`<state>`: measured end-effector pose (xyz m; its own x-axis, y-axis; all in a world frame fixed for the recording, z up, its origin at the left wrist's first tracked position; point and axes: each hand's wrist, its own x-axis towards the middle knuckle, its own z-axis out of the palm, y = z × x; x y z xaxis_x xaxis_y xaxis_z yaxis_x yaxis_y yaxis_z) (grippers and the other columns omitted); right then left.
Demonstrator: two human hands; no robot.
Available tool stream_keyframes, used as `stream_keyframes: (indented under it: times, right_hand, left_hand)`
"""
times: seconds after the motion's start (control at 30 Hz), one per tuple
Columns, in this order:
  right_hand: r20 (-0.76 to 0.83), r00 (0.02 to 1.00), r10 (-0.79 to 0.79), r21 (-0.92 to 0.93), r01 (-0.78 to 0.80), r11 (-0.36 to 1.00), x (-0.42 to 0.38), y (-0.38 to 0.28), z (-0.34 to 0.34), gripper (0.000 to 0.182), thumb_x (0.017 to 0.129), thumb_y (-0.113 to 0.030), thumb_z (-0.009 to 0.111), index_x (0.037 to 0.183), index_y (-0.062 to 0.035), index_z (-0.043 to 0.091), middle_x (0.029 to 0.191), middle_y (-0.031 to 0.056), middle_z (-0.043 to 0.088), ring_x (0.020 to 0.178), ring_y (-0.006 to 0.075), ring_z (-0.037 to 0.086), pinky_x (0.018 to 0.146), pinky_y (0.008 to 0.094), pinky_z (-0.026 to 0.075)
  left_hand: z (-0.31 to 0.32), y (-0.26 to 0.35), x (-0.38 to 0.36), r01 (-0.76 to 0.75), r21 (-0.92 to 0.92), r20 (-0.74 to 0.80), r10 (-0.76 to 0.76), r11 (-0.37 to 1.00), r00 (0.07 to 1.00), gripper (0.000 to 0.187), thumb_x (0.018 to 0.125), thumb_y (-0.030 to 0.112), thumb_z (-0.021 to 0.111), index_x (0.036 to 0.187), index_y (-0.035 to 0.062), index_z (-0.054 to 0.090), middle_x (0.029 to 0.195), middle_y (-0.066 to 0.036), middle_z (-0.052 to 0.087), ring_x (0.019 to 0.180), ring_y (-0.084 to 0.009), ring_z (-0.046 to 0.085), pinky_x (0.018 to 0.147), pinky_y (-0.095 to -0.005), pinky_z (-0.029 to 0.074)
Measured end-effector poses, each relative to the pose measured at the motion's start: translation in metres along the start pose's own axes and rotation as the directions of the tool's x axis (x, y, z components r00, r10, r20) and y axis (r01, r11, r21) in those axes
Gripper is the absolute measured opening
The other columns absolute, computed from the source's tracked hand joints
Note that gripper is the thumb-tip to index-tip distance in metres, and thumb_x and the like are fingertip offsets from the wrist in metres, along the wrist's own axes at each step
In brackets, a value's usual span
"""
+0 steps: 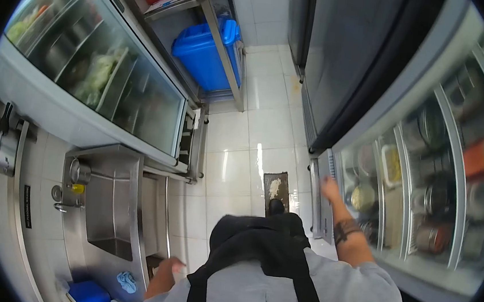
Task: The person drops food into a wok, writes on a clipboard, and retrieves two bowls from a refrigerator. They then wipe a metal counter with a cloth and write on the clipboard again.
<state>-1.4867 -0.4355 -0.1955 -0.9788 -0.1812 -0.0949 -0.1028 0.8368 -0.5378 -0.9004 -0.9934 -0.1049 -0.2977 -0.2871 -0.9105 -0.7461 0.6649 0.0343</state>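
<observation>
My left hand [172, 267] is low in the view, beside the front edge of the steel sink [113, 209]. Its fingers look loosely apart, and nothing shows in them. Stretched out to the right, my right hand [329, 188] is at the lower front of a glass-fronted fridge [333, 159], close to its edge. The fingers there are small and blurred, so their grip cannot be made out. Behind the glass are shelves with a pale round container [363, 198], a yellow-filled tub [391, 165] and several other containers.
Another glass-door fridge [174, 139] holds vegetables at the left. Ahead stands a steel rack [210, 19] with a blue lidded bin [207, 53]. A dark mat [281, 183] lies on the wet tiled floor [228, 173]. A blue cloth [126, 282] is near the sink.
</observation>
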Motion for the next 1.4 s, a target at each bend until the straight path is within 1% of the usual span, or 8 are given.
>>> stream_keyframes:
  times: [0.37,0.53,0.6,0.63,0.67,0.73,1.1,1.4]
  right_hand:
    - [0.006,0.964,-0.265,0.353,0.246,0.903,0.481,-0.346,-0.192,0.052,0.099,-0.033,0.072,0.138,-0.0003,0.061,0.11,0.0086,0.071,0.096,0.0176,0.067,0.083,0.0334,0.055]
    - [0.011,0.986,-0.169,0.364,0.154,0.919,0.594,-0.427,-0.24,0.065,0.098,-0.037,0.073,0.145,0.0027,0.054,0.106,0.0073,0.069,0.09,0.0143,0.065,0.077,0.0309,0.053]
    - [-0.009,0.984,-0.177,0.353,0.169,0.92,0.64,-0.44,-0.251,0.066,0.098,-0.037,0.073,0.145,0.0041,0.053,0.106,0.0073,0.068,0.086,0.014,0.063,0.075,0.0304,0.052]
    - [-0.037,0.981,-0.193,0.352,0.193,0.916,0.666,-0.449,-0.258,0.066,0.098,-0.037,0.074,0.145,0.0038,0.053,0.106,0.0072,0.068,0.086,0.0138,0.063,0.075,0.0301,0.052]
    - [-0.055,0.979,-0.198,0.356,0.205,0.912,0.686,-0.455,-0.264,0.066,0.098,-0.037,0.074,0.146,0.0036,0.053,0.106,0.007,0.068,0.085,0.0136,0.063,0.075,0.0299,0.052]
    - [-0.149,0.977,-0.155,0.407,0.203,0.891,0.717,-0.477,-0.279,0.065,0.097,-0.035,0.077,0.144,0.0031,0.054,0.113,0.0073,0.069,0.088,0.0133,0.064,0.078,0.0296,0.053]
    - [-0.559,0.815,0.152,0.547,0.225,0.806,1.013,-0.466,-0.331,0.1,0.086,-0.043,0.081,0.158,0.0082,0.034,0.152,0.0297,0.047,0.147,0.0397,0.044,0.118,0.0442,0.041]
    - [-0.778,0.617,0.12,0.107,-0.059,0.993,1.048,-0.502,-0.311,0.066,0.075,-0.025,0.078,0.121,0.0105,0.046,0.125,0.0337,0.052,0.123,0.0507,0.049,0.109,0.054,0.042]
  left_hand:
    - [-0.051,0.191,0.092,-0.14,-0.474,-0.168,0.066,0.869,0.984,0.037,0.083,0.021,0.066,0.117,0.0076,0.074,0.102,-0.016,0.076,0.096,-0.0333,0.072,0.083,-0.0462,0.058]
    - [-0.26,0.23,0.253,-0.546,-0.01,-0.364,0.505,0.838,0.783,0.042,0.077,0.018,0.07,0.118,0.0103,0.074,0.098,-0.012,0.076,0.092,-0.0298,0.073,0.079,-0.0444,0.059]
    - [-0.374,0.257,0.299,-0.291,-0.571,-0.18,0.228,0.768,0.957,0.033,0.093,0.019,0.062,0.122,0.0091,0.074,0.104,-0.012,0.075,0.091,-0.0291,0.074,0.08,-0.044,0.06]
    - [-0.435,0.272,0.308,-0.416,-0.412,-0.29,0.316,0.81,0.903,0.03,0.099,0.023,0.06,0.12,0.0077,0.075,0.1,-0.016,0.076,0.087,-0.0294,0.075,0.079,-0.0465,0.06]
    - [-0.486,0.265,0.355,-0.658,0.371,-0.366,0.754,0.656,0.545,0.036,0.101,0.034,0.06,0.115,0.0059,0.076,0.098,-0.021,0.076,0.087,-0.0317,0.075,0.081,-0.0484,0.059]
    - [-0.606,0.329,0.341,-0.424,-0.069,-0.255,0.395,0.903,0.883,0.055,0.101,0.053,0.056,0.11,0.0019,0.075,0.106,-0.025,0.074,0.104,-0.0437,0.069,0.094,-0.0519,0.054]
    - [-0.846,0.684,0.262,-0.776,0.166,-0.34,0.774,0.608,0.534,0.037,0.099,0.039,0.068,0.104,0.0035,0.076,0.107,-0.018,0.075,0.103,-0.0361,0.071,0.09,-0.0448,0.054]
    - [-0.905,0.804,0.296,-0.742,-0.086,-0.203,0.718,0.664,0.666,0.033,0.1,0.033,0.067,0.111,0.003,0.075,0.106,-0.018,0.076,0.1,-0.0321,0.073,0.09,-0.0414,0.056]
